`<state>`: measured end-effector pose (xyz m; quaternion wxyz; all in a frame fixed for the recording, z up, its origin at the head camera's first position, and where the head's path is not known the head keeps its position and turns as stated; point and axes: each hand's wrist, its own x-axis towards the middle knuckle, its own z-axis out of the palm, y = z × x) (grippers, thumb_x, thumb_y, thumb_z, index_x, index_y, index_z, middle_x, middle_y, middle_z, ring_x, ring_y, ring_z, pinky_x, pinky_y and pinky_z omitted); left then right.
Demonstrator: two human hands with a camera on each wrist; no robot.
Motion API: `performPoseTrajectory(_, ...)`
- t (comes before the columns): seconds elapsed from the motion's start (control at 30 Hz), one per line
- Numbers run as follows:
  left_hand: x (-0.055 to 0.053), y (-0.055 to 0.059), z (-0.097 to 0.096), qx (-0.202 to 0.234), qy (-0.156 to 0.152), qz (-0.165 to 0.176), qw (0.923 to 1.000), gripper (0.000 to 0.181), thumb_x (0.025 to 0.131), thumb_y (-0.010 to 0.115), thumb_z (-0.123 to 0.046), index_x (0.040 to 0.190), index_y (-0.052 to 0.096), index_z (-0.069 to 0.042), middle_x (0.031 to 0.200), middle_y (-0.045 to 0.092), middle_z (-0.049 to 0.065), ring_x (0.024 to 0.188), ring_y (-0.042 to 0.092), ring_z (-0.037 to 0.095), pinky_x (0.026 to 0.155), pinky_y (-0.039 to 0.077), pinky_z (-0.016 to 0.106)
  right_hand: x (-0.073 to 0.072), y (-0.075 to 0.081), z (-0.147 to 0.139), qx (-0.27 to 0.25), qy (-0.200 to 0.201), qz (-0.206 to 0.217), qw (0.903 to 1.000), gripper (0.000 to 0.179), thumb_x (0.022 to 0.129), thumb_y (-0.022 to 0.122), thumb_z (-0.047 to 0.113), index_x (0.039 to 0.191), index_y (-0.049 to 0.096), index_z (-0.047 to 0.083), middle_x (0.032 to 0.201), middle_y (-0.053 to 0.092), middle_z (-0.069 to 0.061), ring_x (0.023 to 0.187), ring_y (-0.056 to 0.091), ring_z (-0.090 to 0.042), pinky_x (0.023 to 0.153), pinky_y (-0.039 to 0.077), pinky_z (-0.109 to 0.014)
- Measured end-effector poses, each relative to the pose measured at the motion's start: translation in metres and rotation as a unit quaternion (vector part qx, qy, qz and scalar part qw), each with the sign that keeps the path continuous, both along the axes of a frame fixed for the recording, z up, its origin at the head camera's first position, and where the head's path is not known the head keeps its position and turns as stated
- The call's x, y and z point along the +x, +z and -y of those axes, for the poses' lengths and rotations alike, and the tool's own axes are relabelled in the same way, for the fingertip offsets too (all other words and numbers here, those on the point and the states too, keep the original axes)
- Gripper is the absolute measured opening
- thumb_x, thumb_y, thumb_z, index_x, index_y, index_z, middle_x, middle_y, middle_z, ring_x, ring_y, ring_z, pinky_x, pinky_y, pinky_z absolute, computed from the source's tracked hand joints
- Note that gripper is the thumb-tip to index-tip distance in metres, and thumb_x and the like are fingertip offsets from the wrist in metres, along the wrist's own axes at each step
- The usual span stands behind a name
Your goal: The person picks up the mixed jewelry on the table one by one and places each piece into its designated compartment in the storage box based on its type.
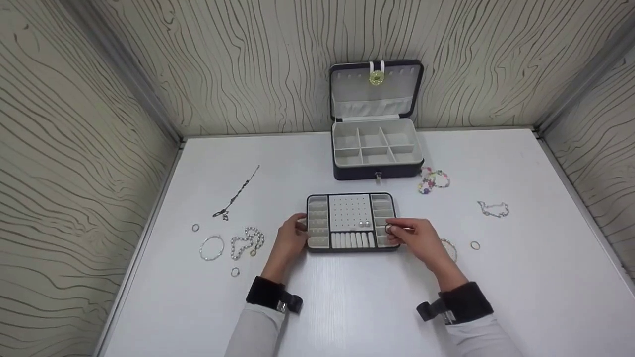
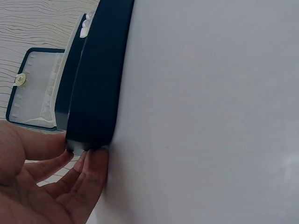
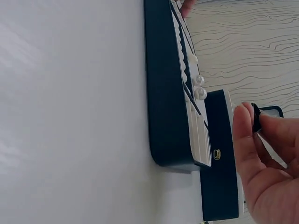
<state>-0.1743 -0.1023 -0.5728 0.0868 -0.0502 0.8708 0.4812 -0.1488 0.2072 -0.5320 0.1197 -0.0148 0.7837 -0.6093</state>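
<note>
Black piece (image 3: pixel 256 118) sits over tray's (image 1: pixel 352 250) right end, right of frame centre, pinched in fingers (image 3: pixel 242 123) of right hand (image 1: pixel 419 240); left hand (image 1: pixel 290 239) grips opposite end.

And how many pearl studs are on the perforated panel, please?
2: one pearl stud and, right of it, another, both near the lower right corner of the perforated panel.

An open box (image 1: pixel 355 173) stands on the white tabletop (image 1: pixel 347 312), near the wood-patterned back wall (image 1: pixel 248 64). Colourful beads (image 1: pixel 425 186) lie at its right front corner. A pale necklace (image 1: pixel 247 241) lies left, a silvery chain (image 1: pixel 488 214) right.
</note>
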Motion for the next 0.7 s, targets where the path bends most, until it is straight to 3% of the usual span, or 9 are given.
performPoseTrajectory(0.33, 0.0, 0.001, -0.001, 0.004, 0.005, 0.008, 0.9999, 0.048, 0.088, 0.063, 0.002, 0.135, 0.054, -0.003, 0.101, 0.064, 0.009, 0.088, 0.061, 0.02, 0.075, 0.052, 0.036, -0.004, -0.009, 0.019, 0.019, 0.032, 0.007, 0.9993, 0.032, 0.095, 0.055, -0.008, 0.125, 0.057, -0.015, 0.115, 0.062, -0.028, 0.088, 0.07, -0.026, 0.078, 0.056, -0.029)
performPoseTrajectory(0.7, 0.0, 0.002, 0.0, -0.008, -0.008, -0.004, 0.9999, 0.049, 0.087, 0.063, 0.005, 0.134, 0.054, -0.002, 0.1, 0.064, 0.01, 0.085, 0.06, 0.021, 0.075, 0.051, 0.036, -0.007, -0.018, 0.038, 0.131, 0.032, -0.028, 0.9905, 0.02, 0.09, 0.066, -0.002, 0.109, 0.07, -0.007, 0.087, 0.07, -0.009, 0.074, 0.067, -0.019, 0.065, 0.056, -0.03)
